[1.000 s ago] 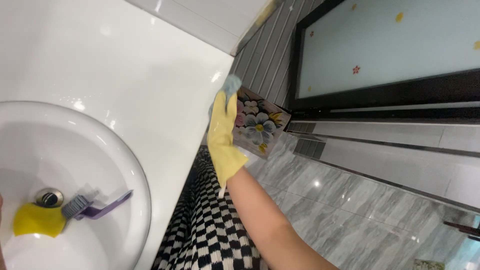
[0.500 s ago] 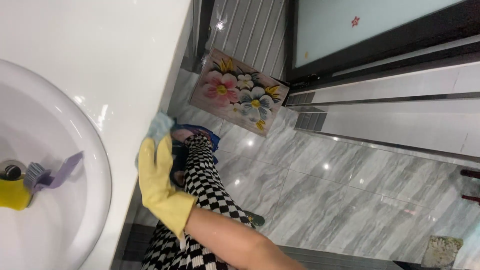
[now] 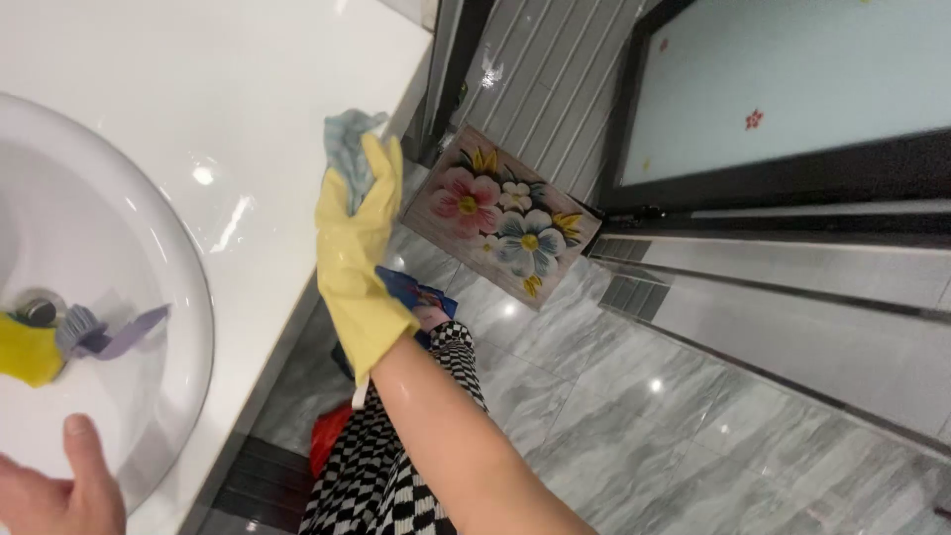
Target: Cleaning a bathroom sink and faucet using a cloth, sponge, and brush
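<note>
My right hand wears a yellow rubber glove and presses a light blue cloth against the front edge of the white countertop. My left hand is bare and rests at the near rim of the round white basin, fingers apart, holding nothing. Inside the basin lie a purple scrub brush and a yellow sponge beside the metal drain.
A floral mat lies on the grey marble floor below. A frosted glass door with a dark frame stands at the right. My checkered black-and-white garment hangs beside the counter edge.
My right hand has slid the cloth further along the counter's edge, away from me. My bare left hand has come into view at the basin's rim.
</note>
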